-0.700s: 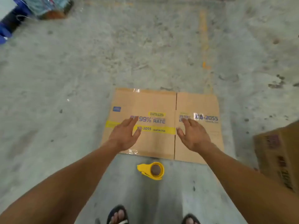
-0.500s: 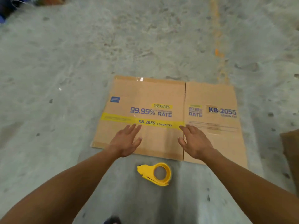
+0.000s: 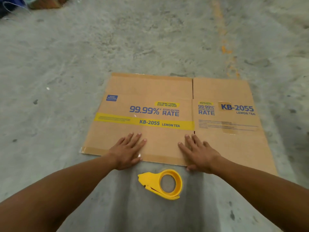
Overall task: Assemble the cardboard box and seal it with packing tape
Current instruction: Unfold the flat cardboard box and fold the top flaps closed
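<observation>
The left hand (image 3: pixel 127 150) and right hand (image 3: pixel 199 153) are laid flat, fingers straight, on the near edge of the flattened cardboard box (image 3: pixel 167 118), which is printed in blue and yellow. A yellow tape dispenser (image 3: pixel 163 184) is seen just nearer, on the grey concrete floor (image 3: pixel 66 64). Far-left objects are cut off.

near edge: yellow tape dispenser (image 3: pixel 163 184) on floor (image 3: pixel 66 64) between both arms, just short of flattened cardboard box (image 3: pixel 150 91) | left, far, right of box: bare concrete | far-left corner: clutter (image 3: pixel 33 2)
</observation>
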Motion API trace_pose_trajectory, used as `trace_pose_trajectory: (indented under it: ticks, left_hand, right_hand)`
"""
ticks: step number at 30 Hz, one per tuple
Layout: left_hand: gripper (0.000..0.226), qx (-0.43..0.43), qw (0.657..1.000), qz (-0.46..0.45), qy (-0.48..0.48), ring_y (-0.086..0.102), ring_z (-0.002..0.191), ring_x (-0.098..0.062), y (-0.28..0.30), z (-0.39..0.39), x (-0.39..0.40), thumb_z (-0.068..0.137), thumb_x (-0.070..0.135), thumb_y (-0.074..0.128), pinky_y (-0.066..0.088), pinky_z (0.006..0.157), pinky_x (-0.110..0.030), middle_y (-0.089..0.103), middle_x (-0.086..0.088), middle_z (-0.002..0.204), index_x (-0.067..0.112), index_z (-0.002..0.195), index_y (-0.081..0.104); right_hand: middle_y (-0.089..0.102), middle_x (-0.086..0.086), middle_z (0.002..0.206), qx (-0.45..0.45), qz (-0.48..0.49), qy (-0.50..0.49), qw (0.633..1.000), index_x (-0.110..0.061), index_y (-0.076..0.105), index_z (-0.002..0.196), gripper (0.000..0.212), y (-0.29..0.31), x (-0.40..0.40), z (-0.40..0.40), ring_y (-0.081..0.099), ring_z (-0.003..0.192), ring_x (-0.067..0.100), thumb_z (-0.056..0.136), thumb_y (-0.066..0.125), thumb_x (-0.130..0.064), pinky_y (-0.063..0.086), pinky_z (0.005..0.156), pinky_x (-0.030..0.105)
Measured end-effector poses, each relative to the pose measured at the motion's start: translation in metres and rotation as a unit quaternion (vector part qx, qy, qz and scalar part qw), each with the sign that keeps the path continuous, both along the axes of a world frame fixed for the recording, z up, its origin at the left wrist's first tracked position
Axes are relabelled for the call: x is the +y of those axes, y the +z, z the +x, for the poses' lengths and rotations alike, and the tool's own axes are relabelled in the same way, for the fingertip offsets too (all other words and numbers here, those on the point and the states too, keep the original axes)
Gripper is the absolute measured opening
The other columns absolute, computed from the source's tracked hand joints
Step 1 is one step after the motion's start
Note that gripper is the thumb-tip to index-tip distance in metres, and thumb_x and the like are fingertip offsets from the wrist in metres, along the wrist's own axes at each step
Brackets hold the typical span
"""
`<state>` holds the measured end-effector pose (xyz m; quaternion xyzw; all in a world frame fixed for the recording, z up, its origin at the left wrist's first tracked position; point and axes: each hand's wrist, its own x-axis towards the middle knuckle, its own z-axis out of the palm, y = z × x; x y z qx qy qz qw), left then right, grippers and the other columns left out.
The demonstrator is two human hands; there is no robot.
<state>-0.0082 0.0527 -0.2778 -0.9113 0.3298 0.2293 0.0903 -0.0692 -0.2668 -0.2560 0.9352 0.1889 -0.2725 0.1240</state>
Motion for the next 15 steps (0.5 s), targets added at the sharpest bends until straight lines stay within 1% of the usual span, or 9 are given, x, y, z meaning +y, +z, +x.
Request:
trace_pose_trajectory:
  ticks: [3,5,6,8,9,10,12,13,15]
  left_hand:
    - [0.083,0.008,1.0,0.014,0.001,-0.01,0.15,-0.031,0.004,-0.001,-0.002,0.079,0.068,0.003,0.011,0.119,-0.045,-0.019,-0.003,0.162,0.032,0.152,-0.016]
    - [0.082,0.019,1.0,0.019,0.003,-0.012,0.15,-0.03,0.008,0.001,-0.003,0.085,0.07,0.012,0.009,0.119,-0.045,-0.019,-0.003,0.162,0.032,0.152,-0.016]
    - [0.086,0.026,0.999,0.019,0.007,-0.012,0.149,-0.029,0.01,0.002,-0.005,0.085,0.074,0.016,0.008,0.12,-0.045,-0.02,-0.003,0.162,0.032,0.152,-0.016]
    - [0.103,0.033,0.999,0.016,0.017,-0.013,0.149,-0.028,0.016,0.008,-0.007,0.071,0.087,0.015,0.006,0.12,-0.045,-0.021,-0.002,0.161,0.032,0.152,-0.018]
    - [0.107,0.027,0.999,0.011,0.022,-0.012,0.15,-0.028,0.021,0.012,-0.009,0.067,0.089,0.015,0.006,0.12,-0.045,-0.021,-0.002,0.161,0.032,0.152,-0.018]
    - [0.105,0.013,1.0,0.001,0.026,-0.01,0.15,-0.027,0.025,0.017,-0.01,0.07,0.088,0.021,0.006,0.119,-0.045,-0.019,-0.001,0.162,0.033,0.152,-0.016]
    - [0.09,-0.028,0.998,-0.04,0.041,-0.003,0.151,-0.024,0.039,0.029,-0.013,0.086,0.073,0.036,0.008,0.119,-0.043,-0.01,0.001,0.164,0.034,0.153,-0.009]
    - [0.083,-0.053,0.995,-0.062,0.052,0.003,0.151,-0.022,0.05,0.036,-0.013,0.09,0.065,0.04,0.008,0.119,-0.042,-0.002,0.003,0.164,0.035,0.154,-0.003]
    - [0.071,-0.123,0.984,-0.092,0.086,0.017,0.149,-0.015,0.077,0.05,-0.015,0.093,0.054,0.046,0.006,0.12,-0.04,0.02,0.004,0.162,0.034,0.153,0.015]
  right_hand:
    - [-0.009,0.026,0.16,0.004,-0.032,0.043,0.999,-0.015,-0.005,0.155,0.081,0.001,0.007,-0.003,-0.001,0.144,0.051,0.098,0.041,-0.049,0.034,0.104,0.062]
    - [-0.006,0.028,0.16,0.008,-0.049,0.066,0.997,-0.011,-0.003,0.155,0.064,0.003,0.01,-0.007,0.002,0.142,0.056,0.104,0.03,-0.029,0.038,0.099,0.066]
    - [-0.005,0.028,0.16,0.008,-0.052,0.074,0.996,-0.009,-0.003,0.154,0.058,0.007,0.01,-0.008,0.003,0.141,0.057,0.105,0.025,-0.019,0.04,0.097,0.067]
    - [-0.003,0.029,0.159,-0.013,-0.052,0.093,0.994,-0.007,-0.002,0.154,0.056,0.019,0.007,-0.006,0.008,0.14,0.058,0.103,0.023,-0.008,0.044,0.092,0.066]
    - [-0.001,0.029,0.159,-0.031,-0.053,0.104,0.993,-0.006,-0.001,0.154,0.058,0.026,0.004,-0.003,0.011,0.14,0.057,0.102,0.025,-0.005,0.046,0.09,0.065]
    - [0.001,0.029,0.159,-0.051,-0.053,0.112,0.991,-0.006,-0.001,0.154,0.059,0.035,0.0,0.001,0.014,0.139,0.056,0.101,0.026,-0.003,0.047,0.088,0.063]
    - [0.005,0.026,0.159,-0.087,-0.048,0.114,0.988,-0.007,-0.001,0.154,0.061,0.054,-0.006,0.012,0.022,0.138,0.05,0.1,0.027,-0.003,0.049,0.087,0.057]
    - [0.007,0.024,0.16,-0.103,-0.046,0.111,0.987,-0.008,-0.001,0.154,0.061,0.064,-0.008,0.019,0.026,0.136,0.047,0.1,0.028,-0.005,0.05,0.087,0.055]
    - [0.013,0.018,0.16,-0.128,-0.04,0.1,0.986,-0.011,0.003,0.154,0.06,0.089,-0.011,0.036,0.036,0.132,0.04,0.102,0.031,-0.011,0.049,0.085,0.049]
